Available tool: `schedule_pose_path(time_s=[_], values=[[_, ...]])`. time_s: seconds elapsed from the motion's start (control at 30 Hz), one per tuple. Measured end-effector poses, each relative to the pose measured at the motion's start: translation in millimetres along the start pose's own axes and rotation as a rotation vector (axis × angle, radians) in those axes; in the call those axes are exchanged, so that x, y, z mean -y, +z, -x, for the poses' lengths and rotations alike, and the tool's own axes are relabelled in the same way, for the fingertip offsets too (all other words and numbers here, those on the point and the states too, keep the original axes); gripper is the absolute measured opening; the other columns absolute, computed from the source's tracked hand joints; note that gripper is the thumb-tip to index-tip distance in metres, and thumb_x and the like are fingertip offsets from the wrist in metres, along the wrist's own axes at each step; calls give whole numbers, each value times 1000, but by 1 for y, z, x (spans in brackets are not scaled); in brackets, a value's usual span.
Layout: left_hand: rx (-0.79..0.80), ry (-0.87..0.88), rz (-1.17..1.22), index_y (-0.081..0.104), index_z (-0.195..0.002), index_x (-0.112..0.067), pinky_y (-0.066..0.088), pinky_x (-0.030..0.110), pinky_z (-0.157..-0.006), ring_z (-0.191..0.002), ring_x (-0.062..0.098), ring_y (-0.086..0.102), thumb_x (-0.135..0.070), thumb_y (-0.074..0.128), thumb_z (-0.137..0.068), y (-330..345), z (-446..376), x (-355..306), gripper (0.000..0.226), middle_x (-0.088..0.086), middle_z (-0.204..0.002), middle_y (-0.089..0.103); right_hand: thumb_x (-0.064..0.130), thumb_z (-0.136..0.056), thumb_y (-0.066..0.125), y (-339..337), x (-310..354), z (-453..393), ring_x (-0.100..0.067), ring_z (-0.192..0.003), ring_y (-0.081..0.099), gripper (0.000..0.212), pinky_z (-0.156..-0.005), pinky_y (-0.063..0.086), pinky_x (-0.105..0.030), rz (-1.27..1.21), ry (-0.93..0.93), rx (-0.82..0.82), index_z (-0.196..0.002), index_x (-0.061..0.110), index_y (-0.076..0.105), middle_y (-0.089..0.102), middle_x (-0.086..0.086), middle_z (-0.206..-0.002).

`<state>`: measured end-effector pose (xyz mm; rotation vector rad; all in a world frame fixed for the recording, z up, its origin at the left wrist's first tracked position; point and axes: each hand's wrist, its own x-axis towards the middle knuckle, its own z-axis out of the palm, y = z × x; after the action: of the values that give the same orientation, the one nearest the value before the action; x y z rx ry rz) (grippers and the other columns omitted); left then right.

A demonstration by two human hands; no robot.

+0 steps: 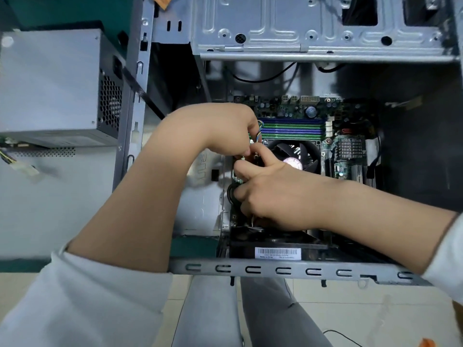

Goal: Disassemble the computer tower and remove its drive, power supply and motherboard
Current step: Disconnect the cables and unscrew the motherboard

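Green motherboard (313, 126) flat, slots running sideways.

- The left hand (225, 126) is hiding its own fingertips and whatever the thin wires (259, 132) plug into.
- The right hand (270, 194) is covering part of the motherboard (300, 121) — what its curled fingers are gripping cannot be told.
- The picture's left edge is cutting off the power supply (50, 88).
- The barcode label (277, 253) is reading too small.
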<state>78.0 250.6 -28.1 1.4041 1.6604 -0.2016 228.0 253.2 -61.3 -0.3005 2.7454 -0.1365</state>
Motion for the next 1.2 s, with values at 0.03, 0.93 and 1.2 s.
schedule_pose_path(time_s=[0.03,0.93,1.2], values=[[-2,-1,-2,65,-106,-20,50,40,-82,-91,30,63,-11,59,-87,1,-2,-1,22,8,-98,70,13,-79,50,0,0,0,-22,-100,27,16,-107,10,-60,-4,3,-3,-81,21,64,47,9,-79],[4,-246,361,67,-77,-15,54,34,-79,-67,14,70,-62,75,-63,12,-23,1,50,-4,-61,71,11,-80,53,-8,3,-3,-24,-102,37,15,-91,26,-44,-54,-75,-40,-74,18,65,44,7,-73],[-71,-215,255,60,-65,-15,40,24,-54,-46,9,51,-67,70,-66,12,-26,0,53,-10,-42,54,18,-81,52,-11,2,-3,-20,-97,35,14,-92,28,-37,-94,13,0,-79,21,66,54,8,-79]])
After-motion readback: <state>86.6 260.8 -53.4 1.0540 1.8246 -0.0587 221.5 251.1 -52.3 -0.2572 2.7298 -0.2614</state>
